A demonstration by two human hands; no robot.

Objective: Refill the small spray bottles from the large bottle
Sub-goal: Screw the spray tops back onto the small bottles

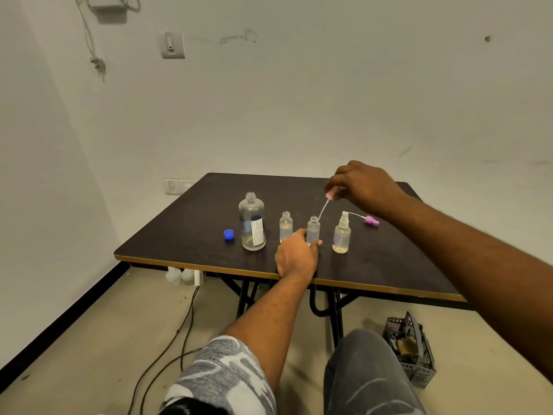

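Note:
The large clear bottle (252, 222) stands uncapped on the dark table (185, 235), its blue cap (229, 234) lying to its left. Three small bottles stand to its right. The left one (286, 226) is open. My left hand (296, 256) grips the base of the middle one (313, 229), which is also open. My right hand (363, 184) pinches a pink spray head (332, 194) above it, and the dip tube (322, 210) slants down to the bottle's mouth. The right bottle (341, 235) wears a white sprayer. Another pink spray head (372, 220) lies behind it.
The table's gold-edged front rim (209, 268) runs just below my left hand. On the floor at the right sits a grey basket (413, 351). Cables (167, 354) trail across the floor on the left. My knees are under the near edge.

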